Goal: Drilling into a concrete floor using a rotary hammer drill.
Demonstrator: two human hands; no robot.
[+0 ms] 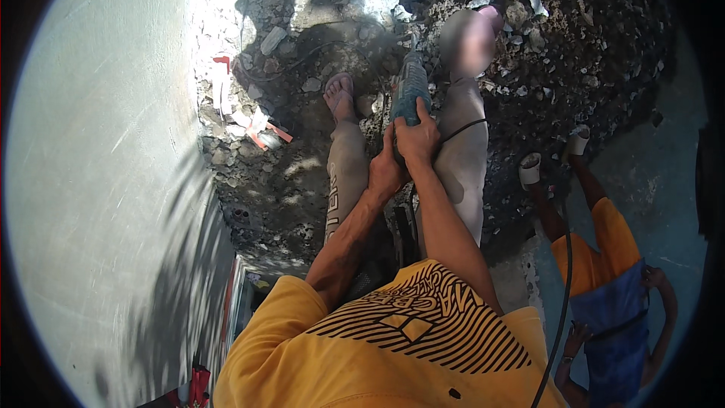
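Holding a tool: two bare hands, below a yellow shirt at the near edge. Left hand: closed about the tool's rear, fingers mostly hidden. Right hand: just ahead of it, wrapped on the body, thumb forward.

Item, tool: one blue-green power tool, between the shins, nose pointing away toward the rubble. Black cord: crosses the right leg.

Item, trousers: pale, one pair. Left foot: in a sandal. Right foot: blurred.

Item, rubble: loose stones and soil on both sides. Progress, as judged: ground much broken up; work apparently under way, remainder unknown. Red-and-white scraps: lying at left.

Item, wall: pale, left side. Co-worker: right side, blue garment, orange shorts, cut off below.

Defects of view: tool's tip indistinct, contact with the ground cannot be told; grip underside hidden; right-hand rubble dim; rim black.
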